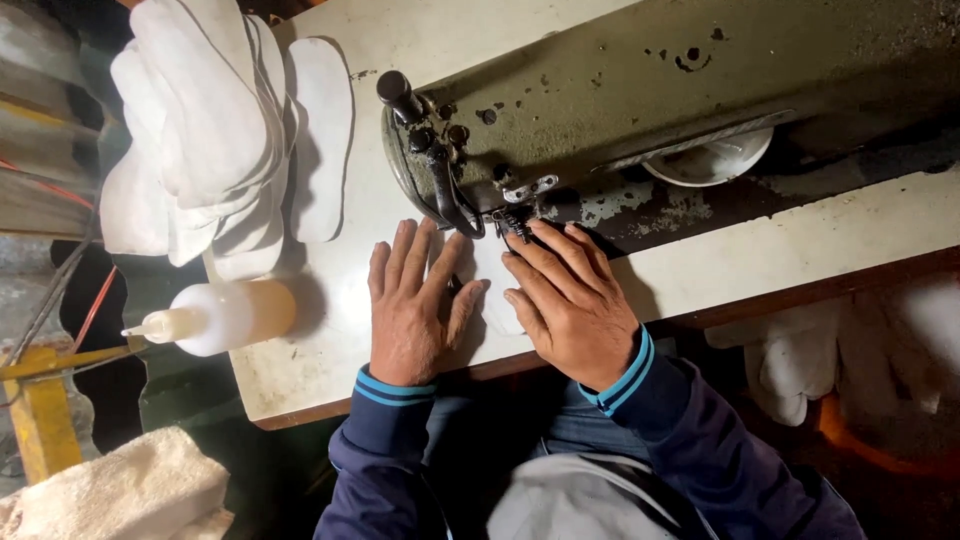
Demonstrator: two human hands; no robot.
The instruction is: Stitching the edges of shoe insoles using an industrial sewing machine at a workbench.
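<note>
My left hand [410, 305] lies flat on a white fabric piece [493, 285] on the sewing table [330, 340], fingers spread. My right hand [565, 295] also presses flat on the same fabric, fingertips near the needle area [513, 222] of the grey-green sewing machine [640, 90]. The fabric is mostly hidden under both hands. Both wrists wear dark blue sleeves with light blue stripes.
A stack of white cut fabric pieces [215, 130] lies at the table's far left. A plastic squeeze bottle [225, 315] lies on its side near the left edge. More white pieces [800, 355] sit below at right; a pale bundle [120, 490] lower left.
</note>
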